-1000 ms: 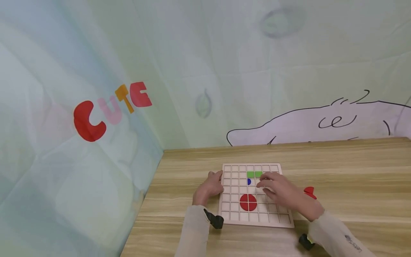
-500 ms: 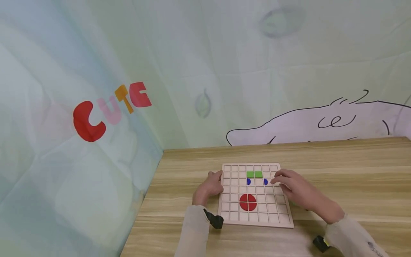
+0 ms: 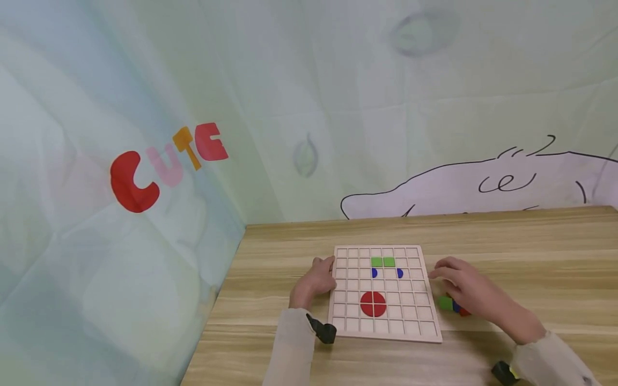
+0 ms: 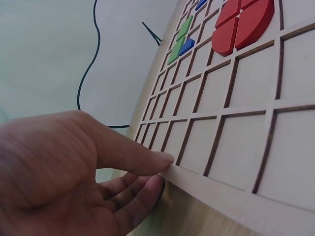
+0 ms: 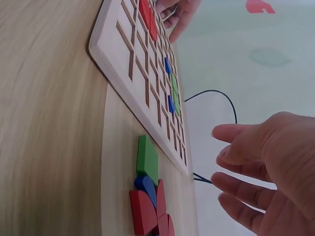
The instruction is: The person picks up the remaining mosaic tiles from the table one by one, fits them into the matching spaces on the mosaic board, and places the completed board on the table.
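A pale wooden grid board (image 3: pixel 410 338) lies on the table, its left edge held by my left hand (image 3: pixel 316 279). In the left wrist view the thumb (image 4: pixel 157 162) lies on the rim, with the other fingers curled beside and below it. Four-part red circle pieces (image 3: pixel 373 304), two green squares (image 3: pixel 383 262) and two blue half-round pieces (image 3: pixel 399 273) sit in its cells. My right hand (image 3: pixel 465 284) hovers past the right edge, fingers loosely bent and holding nothing. Below it are loose pieces: a green block (image 5: pixel 147 160), a blue one (image 5: pixel 146 188) and several red ones (image 5: pixel 143 211).
The wood-grain table (image 3: pixel 555 257) extends to both sides of the board. Fabric backdrops with a printed drawing (image 3: pixel 507 185) and red letters (image 3: pixel 135 182) stand behind and to the left. Black wrist camera mounts (image 3: pixel 324 331) sit on both cuffs.
My right hand has left the board and moved right, over the loose pieces. A second blue half-round piece now shows in a cell. The left hand and board have stayed put.
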A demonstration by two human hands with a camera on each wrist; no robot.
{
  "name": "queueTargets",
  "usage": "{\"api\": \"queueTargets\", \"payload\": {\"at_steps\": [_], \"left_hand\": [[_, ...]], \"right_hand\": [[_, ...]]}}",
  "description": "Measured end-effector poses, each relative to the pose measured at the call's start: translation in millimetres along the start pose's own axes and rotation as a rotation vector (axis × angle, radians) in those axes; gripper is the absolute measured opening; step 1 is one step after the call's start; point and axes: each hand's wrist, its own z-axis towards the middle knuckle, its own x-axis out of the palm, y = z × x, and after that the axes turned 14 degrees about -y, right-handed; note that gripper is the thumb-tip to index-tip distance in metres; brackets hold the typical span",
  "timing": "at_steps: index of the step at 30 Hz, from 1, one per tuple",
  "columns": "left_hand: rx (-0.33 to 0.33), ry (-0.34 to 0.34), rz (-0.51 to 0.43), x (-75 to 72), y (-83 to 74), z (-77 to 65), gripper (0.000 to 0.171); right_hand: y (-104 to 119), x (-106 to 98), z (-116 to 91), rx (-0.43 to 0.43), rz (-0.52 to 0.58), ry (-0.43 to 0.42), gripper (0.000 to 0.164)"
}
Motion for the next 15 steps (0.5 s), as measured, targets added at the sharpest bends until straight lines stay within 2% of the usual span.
{"api": "queueTargets", "payload": {"at_steps": [8,15], "left_hand": [[-0.006,-0.003,-0.018,1.1,1.1,0.3,0.075],[-0.002,-0.003,-0.015,1.3,0.6,0.4,0.074]], "right_hand": [[-6,-9,-4,0.106,-0.033,0.062,0.026],[-14,-8,-12,0.074,-0.054,0.002,0.023]]}}
